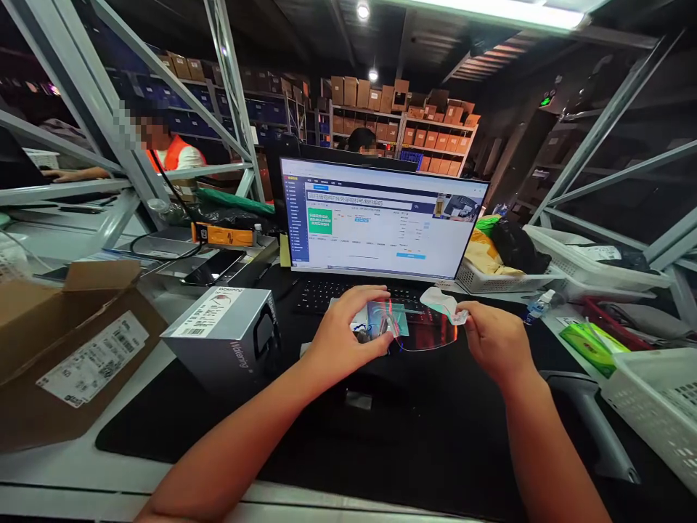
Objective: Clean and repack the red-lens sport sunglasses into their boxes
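Left hand gripping glossy curved plastic shield, right hand pinching crumpled white film, matte black mat beneath

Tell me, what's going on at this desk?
A person at a warehouse desk holds a curved, tinted clear visor in their left hand above a keyboard, while their right hand pinches a white tissue-like piece against its edge. A monitor glows behind, with a grey product box to the left.
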### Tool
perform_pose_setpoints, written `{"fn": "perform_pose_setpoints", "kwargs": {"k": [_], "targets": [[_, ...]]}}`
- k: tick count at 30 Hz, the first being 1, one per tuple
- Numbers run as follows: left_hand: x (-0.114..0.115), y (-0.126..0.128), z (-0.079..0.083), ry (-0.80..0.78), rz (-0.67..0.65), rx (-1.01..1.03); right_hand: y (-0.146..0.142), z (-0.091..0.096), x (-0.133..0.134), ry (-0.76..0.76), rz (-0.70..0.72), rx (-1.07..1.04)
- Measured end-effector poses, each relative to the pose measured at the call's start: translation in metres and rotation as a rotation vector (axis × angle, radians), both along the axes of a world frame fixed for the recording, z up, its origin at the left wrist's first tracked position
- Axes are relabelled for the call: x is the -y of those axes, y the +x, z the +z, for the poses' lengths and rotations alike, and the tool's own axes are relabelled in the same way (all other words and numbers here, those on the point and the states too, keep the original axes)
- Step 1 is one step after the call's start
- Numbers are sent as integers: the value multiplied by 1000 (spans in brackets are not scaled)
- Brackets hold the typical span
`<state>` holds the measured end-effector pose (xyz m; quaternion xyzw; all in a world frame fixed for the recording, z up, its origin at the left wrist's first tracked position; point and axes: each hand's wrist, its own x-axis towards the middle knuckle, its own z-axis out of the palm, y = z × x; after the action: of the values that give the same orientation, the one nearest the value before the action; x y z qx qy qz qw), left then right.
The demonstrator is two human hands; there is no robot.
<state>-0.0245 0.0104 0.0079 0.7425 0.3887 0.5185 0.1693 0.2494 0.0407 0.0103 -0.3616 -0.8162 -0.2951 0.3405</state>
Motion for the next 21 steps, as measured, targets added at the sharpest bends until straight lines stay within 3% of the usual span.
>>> {"fn": "perform_pose_setpoints", "kwargs": {"k": [9, 17, 21], "targets": [[2, 0, -1, 87, 43, 0, -2, -1, -3, -70, 17, -21], [2, 9, -7, 178, 59, -28, 0, 6, 7, -527, -107, -15], [3, 16, -10, 182, 56, -33, 3, 11, 10, -600, -136, -38]]}}
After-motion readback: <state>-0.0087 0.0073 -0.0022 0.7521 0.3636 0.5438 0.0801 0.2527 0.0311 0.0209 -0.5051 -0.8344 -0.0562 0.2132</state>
